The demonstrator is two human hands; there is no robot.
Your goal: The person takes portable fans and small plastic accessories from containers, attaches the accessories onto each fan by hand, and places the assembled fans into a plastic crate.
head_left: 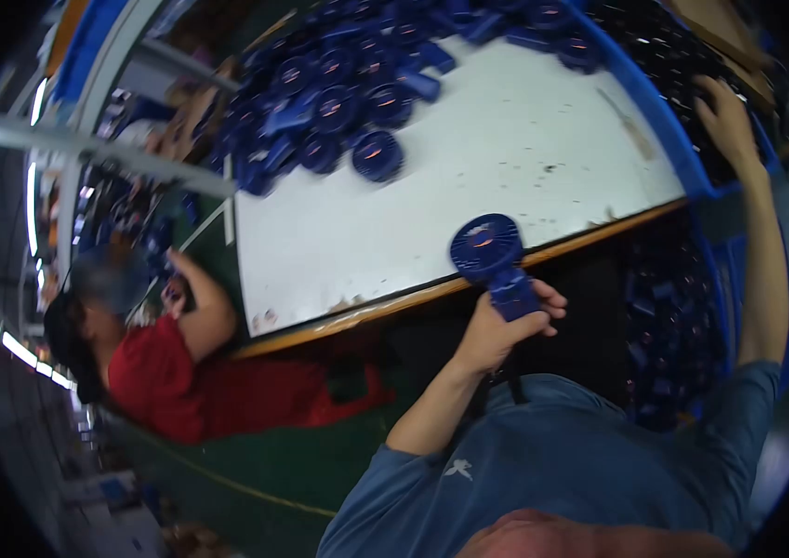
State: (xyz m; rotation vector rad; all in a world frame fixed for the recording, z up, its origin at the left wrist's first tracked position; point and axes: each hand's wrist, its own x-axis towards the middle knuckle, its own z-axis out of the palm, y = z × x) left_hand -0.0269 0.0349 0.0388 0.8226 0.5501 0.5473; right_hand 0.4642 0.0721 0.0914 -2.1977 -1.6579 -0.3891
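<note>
My left hand [497, 330] is closed round the handle of a blue handheld fan [487, 246]. The fan's round head points away from me, over the front edge of the white table [450, 158]. Off to the right, my right hand [727, 121] reaches over a blue bin [659, 116] full of small dark shiny parts [641, 46]. Its thumb and fingers are apart above these parts, and nothing shows between them. What the parts are, I cannot make out.
Many blue fans [334, 107] lie heaped at the table's back left. Below the bin, a lower container holds more blue pieces [673, 325]. At the left, a person in red [157, 377] sits working beside a metal frame [106, 149]. Cardboard [720, 33] stands behind the bin.
</note>
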